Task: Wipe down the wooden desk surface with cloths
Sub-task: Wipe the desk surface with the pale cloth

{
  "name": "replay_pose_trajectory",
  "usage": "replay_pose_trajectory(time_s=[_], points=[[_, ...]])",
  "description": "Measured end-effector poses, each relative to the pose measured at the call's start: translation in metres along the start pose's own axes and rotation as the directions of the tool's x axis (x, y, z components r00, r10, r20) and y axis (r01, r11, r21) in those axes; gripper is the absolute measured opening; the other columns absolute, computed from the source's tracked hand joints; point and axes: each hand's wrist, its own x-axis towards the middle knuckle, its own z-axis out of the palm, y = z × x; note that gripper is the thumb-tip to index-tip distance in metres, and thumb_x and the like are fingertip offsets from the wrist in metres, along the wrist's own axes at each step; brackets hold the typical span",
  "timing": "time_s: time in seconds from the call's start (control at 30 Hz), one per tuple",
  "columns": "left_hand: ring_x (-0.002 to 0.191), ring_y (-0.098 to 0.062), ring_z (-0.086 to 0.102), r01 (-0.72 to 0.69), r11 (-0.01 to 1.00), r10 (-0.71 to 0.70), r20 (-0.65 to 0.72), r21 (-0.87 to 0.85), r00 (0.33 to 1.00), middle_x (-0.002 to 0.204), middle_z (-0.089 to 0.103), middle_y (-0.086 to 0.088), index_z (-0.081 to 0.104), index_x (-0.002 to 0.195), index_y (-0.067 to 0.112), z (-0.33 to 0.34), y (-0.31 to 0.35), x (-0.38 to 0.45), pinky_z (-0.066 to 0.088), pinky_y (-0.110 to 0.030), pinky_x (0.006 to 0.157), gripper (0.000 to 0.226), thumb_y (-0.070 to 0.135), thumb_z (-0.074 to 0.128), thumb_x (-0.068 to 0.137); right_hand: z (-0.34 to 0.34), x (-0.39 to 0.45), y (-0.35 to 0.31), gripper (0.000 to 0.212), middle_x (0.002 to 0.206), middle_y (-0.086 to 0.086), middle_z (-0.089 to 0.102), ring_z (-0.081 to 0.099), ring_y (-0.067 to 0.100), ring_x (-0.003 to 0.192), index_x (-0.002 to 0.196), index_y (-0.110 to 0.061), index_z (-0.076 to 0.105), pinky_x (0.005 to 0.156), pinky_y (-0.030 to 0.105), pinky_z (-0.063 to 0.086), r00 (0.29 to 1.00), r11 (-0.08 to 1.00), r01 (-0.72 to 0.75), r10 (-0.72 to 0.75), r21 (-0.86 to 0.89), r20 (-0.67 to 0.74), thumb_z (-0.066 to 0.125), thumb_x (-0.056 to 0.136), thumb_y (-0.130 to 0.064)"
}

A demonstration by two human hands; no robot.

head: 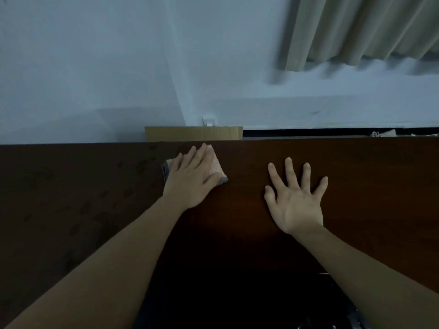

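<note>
Dark brown wooden surface point(356, 186), smooth with faint blotchy marks at its left, runs along a pale wall; no writing is legible. Near its far edge, the left hand point(192, 179) presses flat, fingers straight, on a folded pinkish textured cloth point(217, 168). The right hand point(295, 200) lies spread, palm down, holding nothing.
</note>
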Motion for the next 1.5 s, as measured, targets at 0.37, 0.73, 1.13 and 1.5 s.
replay_pose_trajectory(time_s=[0.37,0.73,1.13,1.5], points=[[0.150,-0.008,-0.028,-0.144,0.986,0.150,0.083,-0.080,0.985,0.165,-0.026,0.014,-0.017,0.158,0.033,0.018,0.053,-0.139,-0.011,-0.041,0.125,0.072,0.066,0.014,0.101,-0.001,-0.003,0.000,0.062,0.169,0.005,-0.015,-0.017,0.044,0.152,0.160,-0.038,-0.008,0.115,0.075,-0.002,1.000,0.999,0.031,-0.031,0.019,-0.001,0.005,0.102,-0.056],[0.154,-0.014,-0.017,0.114,0.993,-0.114,0.034,-0.012,0.993,0.166,-0.021,0.010,-0.018,0.159,0.030,0.009,-0.005,-0.037,-0.010,-0.040,0.123,0.075,0.067,0.011,0.100,0.002,-0.002,0.002,0.061,0.169,0.005,-0.017,-0.018,0.044,0.152,0.160,-0.040,-0.009,0.116,0.073,-0.005,1.000,1.000,0.024,-0.024,0.004,-0.010,0.006,0.103,-0.056],[0.151,-0.010,-0.025,-0.215,0.975,0.220,0.109,-0.053,0.969,0.165,-0.024,0.012,-0.014,0.160,0.030,0.010,0.018,-0.130,-0.011,-0.041,0.124,0.074,0.065,0.016,0.102,-0.007,-0.005,-0.007,0.062,0.169,0.006,-0.016,-0.020,0.043,0.151,0.160,-0.037,-0.010,0.117,0.072,-0.004,0.999,0.999,0.001,0.001,-0.054,0.034,0.004,0.102,-0.054],[0.154,-0.012,-0.015,-0.184,0.982,0.184,0.021,0.032,0.983,0.167,-0.019,0.011,-0.012,0.161,0.029,0.001,-0.054,-0.047,-0.010,-0.038,0.123,0.073,0.064,0.016,0.103,-0.002,-0.002,-0.113,0.062,0.168,0.009,-0.018,-0.021,0.050,0.149,0.159,-0.041,-0.007,0.116,0.073,-0.006,0.998,0.997,0.015,-0.021,0.079,0.067,0.009,0.103,-0.060]])
